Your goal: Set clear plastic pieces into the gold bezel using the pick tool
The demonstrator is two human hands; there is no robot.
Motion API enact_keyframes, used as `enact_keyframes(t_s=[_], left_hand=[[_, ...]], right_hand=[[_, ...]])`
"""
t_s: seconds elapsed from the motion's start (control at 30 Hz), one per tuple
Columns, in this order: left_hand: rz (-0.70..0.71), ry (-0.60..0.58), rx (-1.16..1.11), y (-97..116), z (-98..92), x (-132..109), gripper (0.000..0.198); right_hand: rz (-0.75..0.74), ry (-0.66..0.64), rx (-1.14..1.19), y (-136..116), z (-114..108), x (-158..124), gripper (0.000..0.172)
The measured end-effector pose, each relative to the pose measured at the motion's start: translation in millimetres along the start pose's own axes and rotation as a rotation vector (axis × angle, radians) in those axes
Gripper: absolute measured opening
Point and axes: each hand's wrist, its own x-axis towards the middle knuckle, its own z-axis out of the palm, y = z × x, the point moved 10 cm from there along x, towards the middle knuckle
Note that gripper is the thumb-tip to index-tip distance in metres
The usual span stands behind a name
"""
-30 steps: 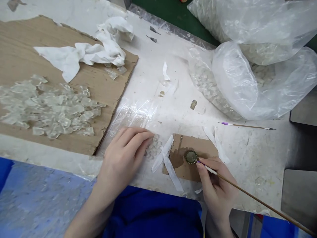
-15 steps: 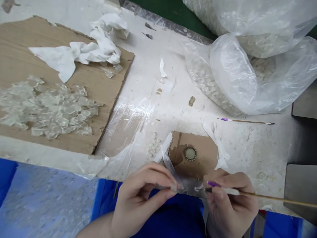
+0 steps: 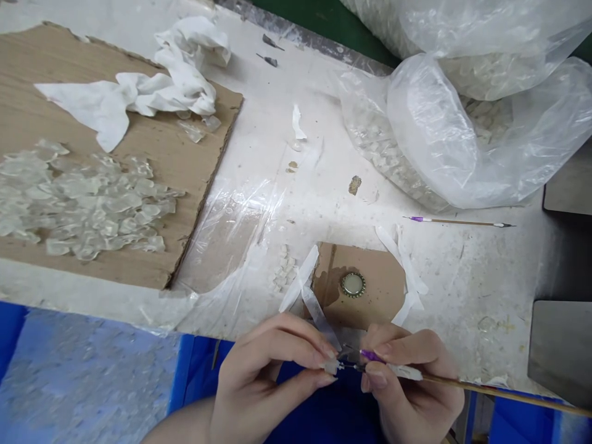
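Note:
My left hand [image 3: 272, 370] is closed in a pinch on a small clear piece [image 3: 332, 366] held just off the table's front edge. My right hand [image 3: 409, 379] grips a thin wooden stick [image 3: 485, 390] with a purple-and-white tip, and that tip touches the clear piece. Just beyond my hands a round bronze setting [image 3: 353, 284] with a pale centre lies on a small cardboard square [image 3: 377, 280] taped down with white strips. A few small clear pieces [image 3: 283, 271] lie left of the square.
A large cardboard sheet [image 3: 28, 111] at left carries a heap of clear pieces [image 3: 83, 203] and a crumpled white cloth [image 3: 152, 86]. Plastic bags [image 3: 462, 123] of pieces fill the back right. A second stick [image 3: 457, 222] lies on the white table [image 3: 462, 271]. Blue bins below.
My left hand left the small pieces on the table and came to the front edge with one pinched. My right hand drew the stick off the setting and met it there.

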Motion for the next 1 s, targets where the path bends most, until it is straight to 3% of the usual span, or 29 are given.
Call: enact_keyframes(t_s=[0.2, 0.3, 0.37, 0.47, 0.57, 0.73, 0.87, 1.0], left_hand=[[0.193, -0.181, 0.256, 18.3, 3.4, -7.0, 0.007], [0.288, -0.261, 0.439, 24.7, 4.8, -13.9, 0.011], [0.290, -0.258, 0.454, 24.7, 4.3, -13.5, 0.010], [0.233, -0.235, 0.376, 19.5, 5.4, -7.8, 0.008], [0.222, -0.217, 0.357, 17.7, 7.4, -4.1, 0.010], [0.223, -0.173, 0.348, 19.6, 5.4, -3.5, 0.015], [0.098, -0.036, 0.186, 9.9, -4.7, -0.5, 0.009], [-0.218, 0.003, -0.208, -24.4, 0.2, -3.9, 0.009]], right_hand=[[0.018, -0.049, -0.057, -1.7, 5.1, 0.8, 0.008], [0.004, -0.076, -0.118, -2.1, 6.1, -2.4, 0.022], [-0.001, -0.081, -0.126, -1.4, 6.1, -2.8, 0.024], [0.071, -0.051, -0.040, 6.8, 4.9, 0.0, 0.010], [0.146, 0.000, 0.039, 14.3, 4.7, 2.2, 0.016], [0.115, 0.054, 0.046, 14.7, -4.6, -1.4, 0.018], [0.007, 0.181, -0.211, 10.7, -31.7, -3.2, 0.015], [-0.091, 0.103, -0.530, 9.9, -26.5, 6.3, 0.021]])
